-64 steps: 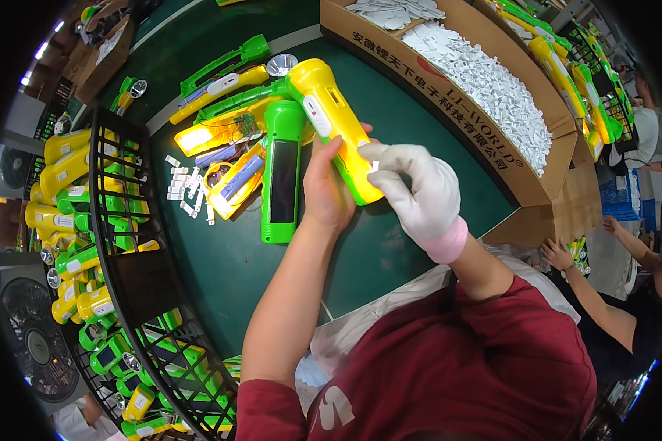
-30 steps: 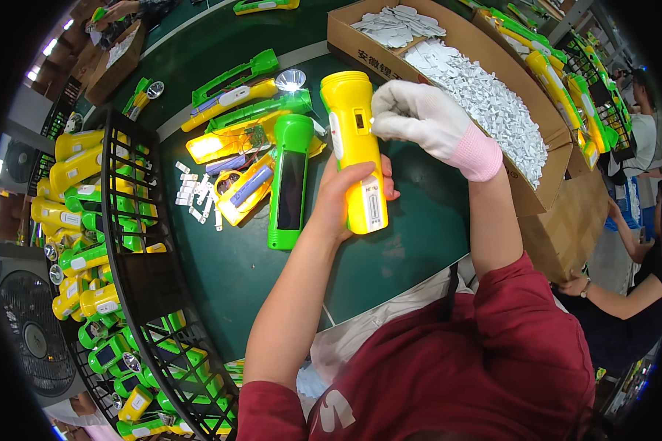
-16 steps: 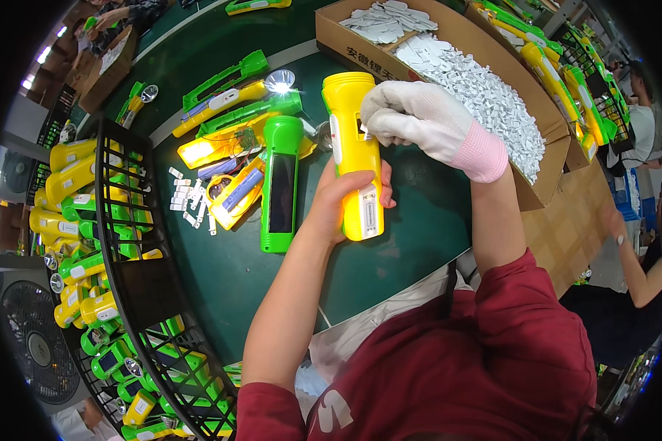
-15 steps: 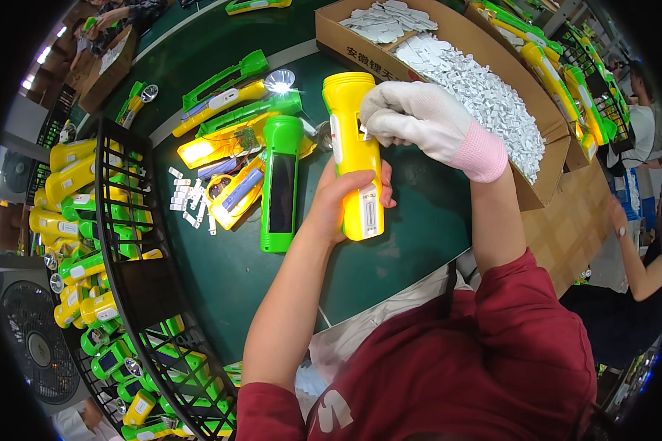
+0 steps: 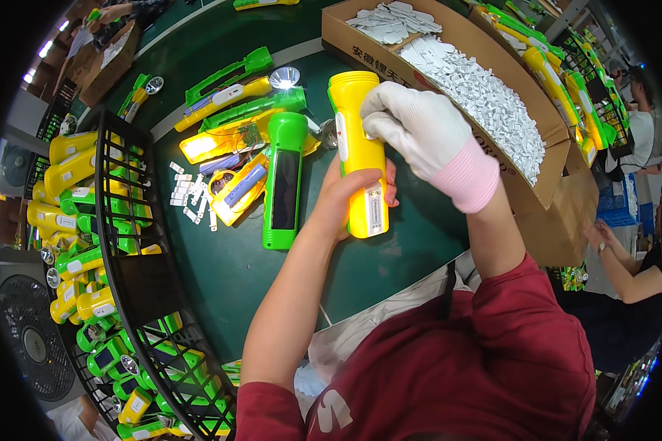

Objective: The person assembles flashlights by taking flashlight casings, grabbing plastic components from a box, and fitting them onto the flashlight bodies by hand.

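Observation:
My bare left hand [image 5: 338, 197] is wrapped round the lower half of a yellow flashlight [image 5: 353, 87], held upright above the green table. My right hand [image 5: 423, 128] wears a white glove with a pink cuff. Its fingers are pinched together against the flashlight's right side, just below the head, and hide whatever is between them. Just left of my left wrist a green flashlight [image 5: 290, 128] with a dark panel lies on the table. Beyond it are opened yellow casings [image 5: 221, 143] with blue battery cells, wires and a small circuit board.
A cardboard box [image 5: 379, 59] full of small white plastic pieces [image 5: 485, 99] stands at the far right. Loose white strips [image 5: 187, 192] lie left of the casings. A black crate [image 5: 136, 272] of green and yellow flashlights borders the table's left. Another person's hand [image 5: 603, 235] shows at right.
My gloved fingers have pressed in over the dark slot in the flashlight's side; the small white piece seen there before is now hidden. The wrist has tilted lower. My left hand keeps its grip.

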The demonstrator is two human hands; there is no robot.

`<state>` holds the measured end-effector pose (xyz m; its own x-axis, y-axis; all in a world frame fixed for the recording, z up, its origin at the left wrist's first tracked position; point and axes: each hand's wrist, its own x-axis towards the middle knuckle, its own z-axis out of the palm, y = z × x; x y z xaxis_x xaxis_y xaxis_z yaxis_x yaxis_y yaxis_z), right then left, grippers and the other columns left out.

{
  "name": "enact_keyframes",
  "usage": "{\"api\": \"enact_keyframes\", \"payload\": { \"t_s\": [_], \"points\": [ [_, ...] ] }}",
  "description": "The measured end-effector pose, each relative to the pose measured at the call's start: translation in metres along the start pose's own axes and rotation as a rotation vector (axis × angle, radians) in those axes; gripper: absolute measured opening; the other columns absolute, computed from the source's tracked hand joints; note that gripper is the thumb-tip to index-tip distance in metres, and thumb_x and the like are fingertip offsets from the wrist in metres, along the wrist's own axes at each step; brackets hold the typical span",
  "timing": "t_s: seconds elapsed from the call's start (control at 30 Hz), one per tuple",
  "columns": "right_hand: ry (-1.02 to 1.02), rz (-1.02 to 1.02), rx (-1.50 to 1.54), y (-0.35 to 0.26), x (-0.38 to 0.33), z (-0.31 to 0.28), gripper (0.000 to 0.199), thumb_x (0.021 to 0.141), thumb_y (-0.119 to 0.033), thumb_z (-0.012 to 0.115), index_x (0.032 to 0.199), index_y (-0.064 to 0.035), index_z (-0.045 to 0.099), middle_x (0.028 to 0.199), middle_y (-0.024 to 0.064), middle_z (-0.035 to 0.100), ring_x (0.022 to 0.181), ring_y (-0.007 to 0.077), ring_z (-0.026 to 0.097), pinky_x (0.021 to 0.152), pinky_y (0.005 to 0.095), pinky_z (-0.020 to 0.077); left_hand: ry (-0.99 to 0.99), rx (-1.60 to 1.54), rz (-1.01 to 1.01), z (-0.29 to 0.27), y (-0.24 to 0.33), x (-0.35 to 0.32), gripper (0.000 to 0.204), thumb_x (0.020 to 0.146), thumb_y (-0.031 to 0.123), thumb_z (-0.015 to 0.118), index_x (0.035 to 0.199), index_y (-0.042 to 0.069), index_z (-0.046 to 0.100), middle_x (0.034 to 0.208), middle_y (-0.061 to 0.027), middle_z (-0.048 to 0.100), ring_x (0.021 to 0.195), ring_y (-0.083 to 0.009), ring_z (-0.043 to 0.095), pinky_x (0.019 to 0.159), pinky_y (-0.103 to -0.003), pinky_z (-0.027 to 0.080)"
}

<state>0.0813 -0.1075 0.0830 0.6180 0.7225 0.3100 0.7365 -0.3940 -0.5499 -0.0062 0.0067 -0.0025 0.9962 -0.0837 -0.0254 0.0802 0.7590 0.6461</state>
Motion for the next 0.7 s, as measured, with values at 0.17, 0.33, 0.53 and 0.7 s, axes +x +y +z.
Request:
{"api": "enact_keyframes", "payload": {
  "t_s": [0.17,0.33,0.53,0.7],
  "points": [
    [0.214,-0.033,0.178,0.000,-0.013,0.014,0.018,0.077,-0.017,0.062,0.089,-0.0048,0.056,0.074,0.0131,0.062,0.070,0.0279,0.063,0.064,0.0347,0.0490,-0.003,0.010,-0.019,0.002,-0.002,0.000,0.047,0.073,0.011,0.058,0.115,0.004,0.036,0.083,-0.0132,0.054,0.064,-0.0204,0.058,0.061,-0.034,0.051],
    [0.260,0.253,0.350,0.004,-0.016,0.020,0.035,0.074,-0.019,0.067,0.100,-0.0007,0.052,0.085,0.0110,0.062,0.077,0.0161,0.062,0.070,0.0306,0.0495,-0.045,0.005,-0.017,0.000,-0.004,0.000,0.046,0.074,0.011,0.058,0.114,0.004,0.037,0.083,-0.0133,0.054,0.063,-0.0203,0.058,0.060,-0.034,0.051],
    [-0.041,0.230,0.992,0.019,-0.012,0.024,0.041,0.082,-0.021,0.059,0.115,-0.0012,0.047,0.100,0.0121,0.059,0.091,0.0150,0.059,0.080,0.0286,0.0464,-0.051,0.091,-0.026,0.003,-0.002,-0.003,0.041,0.074,0.018,0.056,0.109,0.003,0.040,0.082,-0.0118,0.050,0.062,-0.0184,0.055,0.058,-0.031,0.051],
    [-0.003,0.245,0.842,0.016,-0.012,0.030,0.040,0.084,-0.022,0.056,0.116,-0.0013,0.046,0.100,0.0107,0.060,0.089,0.0150,0.059,0.078,0.0276,0.0466,-0.055,0.027,-0.024,-0.002,-0.004,-0.001,0.039,0.075,0.012,0.057,0.108,0.002,0.039,0.082,-0.0136,0.054,0.062,-0.0201,0.057,0.058,-0.033,0.051]
  ]
}}
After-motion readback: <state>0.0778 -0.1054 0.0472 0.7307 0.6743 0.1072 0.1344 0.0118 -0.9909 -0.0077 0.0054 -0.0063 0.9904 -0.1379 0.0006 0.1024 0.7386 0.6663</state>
